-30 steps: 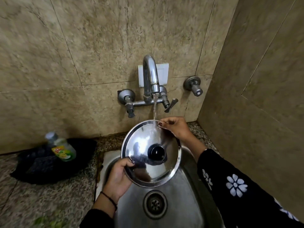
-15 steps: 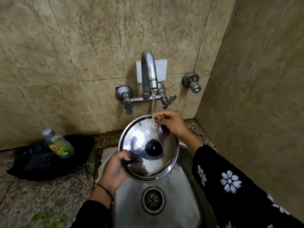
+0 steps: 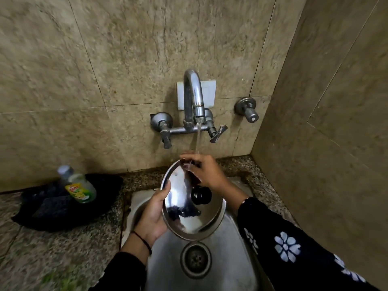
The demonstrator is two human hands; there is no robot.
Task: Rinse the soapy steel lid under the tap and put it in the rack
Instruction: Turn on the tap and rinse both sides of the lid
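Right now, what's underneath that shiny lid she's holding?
Below the lid lies the steel sink, its round drain showing just past the rim. The basin directly beneath is hidden by the lid.

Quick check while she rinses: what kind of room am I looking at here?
Most likely a home kitchen's washing-up corner: a steel sink set in a speckled stone counter, a wall-mounted tap running on tiled walls, and a dish soap bottle beside it.

Only print: yellow-green label on the dish soap bottle (image 3: pixel 78 186) at the counter's left edge; red logo there, lettering too blurred to read.
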